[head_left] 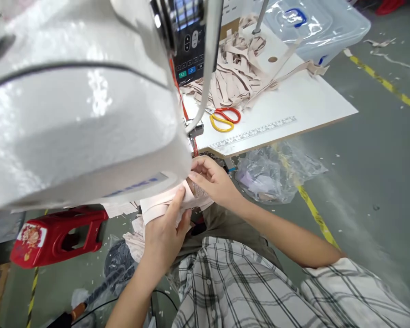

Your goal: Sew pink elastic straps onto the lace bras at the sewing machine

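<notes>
A big white sewing machine (78,105) fills the upper left and hides its needle area. Just below its head, my left hand (166,228) grips a pale pink fabric piece (153,209), thumb on top and fingers curled under. My right hand (213,180) pinches the same fabric at its right end, close to the machine's edge. Part of the fabric runs out of sight under the machine.
The white table (294,102) carries a heap of beige fabric strips (239,68), red and yellow scissors (223,118) and a printed ruler (256,133). A clear lidded bin (314,25) stands behind. A red stool (54,234) and plastic bags (273,175) lie on the floor.
</notes>
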Action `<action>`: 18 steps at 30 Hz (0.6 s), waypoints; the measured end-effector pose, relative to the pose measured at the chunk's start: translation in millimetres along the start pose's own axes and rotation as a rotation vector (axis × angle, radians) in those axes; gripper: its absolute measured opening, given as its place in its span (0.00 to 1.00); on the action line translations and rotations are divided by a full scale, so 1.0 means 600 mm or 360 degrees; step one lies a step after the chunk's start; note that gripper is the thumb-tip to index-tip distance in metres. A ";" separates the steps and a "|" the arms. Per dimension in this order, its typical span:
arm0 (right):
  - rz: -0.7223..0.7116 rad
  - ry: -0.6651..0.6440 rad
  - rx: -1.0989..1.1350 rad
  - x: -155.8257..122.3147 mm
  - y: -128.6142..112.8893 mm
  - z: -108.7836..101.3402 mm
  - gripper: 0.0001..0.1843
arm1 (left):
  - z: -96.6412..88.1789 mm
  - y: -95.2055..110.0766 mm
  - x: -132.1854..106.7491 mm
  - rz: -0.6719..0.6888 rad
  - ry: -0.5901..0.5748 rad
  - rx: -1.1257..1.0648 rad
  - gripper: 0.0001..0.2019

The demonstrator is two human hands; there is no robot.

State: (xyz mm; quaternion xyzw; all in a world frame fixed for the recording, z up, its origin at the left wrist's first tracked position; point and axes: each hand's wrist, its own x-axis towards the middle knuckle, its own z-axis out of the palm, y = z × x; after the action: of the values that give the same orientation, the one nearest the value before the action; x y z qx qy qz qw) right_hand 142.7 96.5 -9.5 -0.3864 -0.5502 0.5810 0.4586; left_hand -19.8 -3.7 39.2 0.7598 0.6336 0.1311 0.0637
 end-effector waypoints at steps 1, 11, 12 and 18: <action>0.0012 0.0002 0.0030 0.000 -0.002 0.001 0.10 | 0.000 0.001 -0.001 -0.0028 -0.0014 -0.0002 0.25; 0.0051 0.0091 -0.0039 -0.034 -0.006 0.004 0.14 | 0.013 0.025 -0.024 -0.0224 -0.0047 -0.0029 0.43; 0.0043 0.0091 -0.0112 -0.045 -0.005 0.005 0.15 | 0.018 0.031 -0.029 -0.0196 -0.0036 -0.0033 0.43; 0.0141 0.0075 -0.0063 -0.095 -0.002 0.008 0.08 | 0.053 0.070 -0.062 0.0023 0.0114 0.0008 0.46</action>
State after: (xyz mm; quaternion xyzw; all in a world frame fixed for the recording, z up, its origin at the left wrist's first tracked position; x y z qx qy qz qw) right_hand 154.4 40.2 -10.8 -0.4331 -0.5330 0.5804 0.4376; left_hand 23.0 -45.6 15.2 0.7594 0.6302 0.1573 0.0381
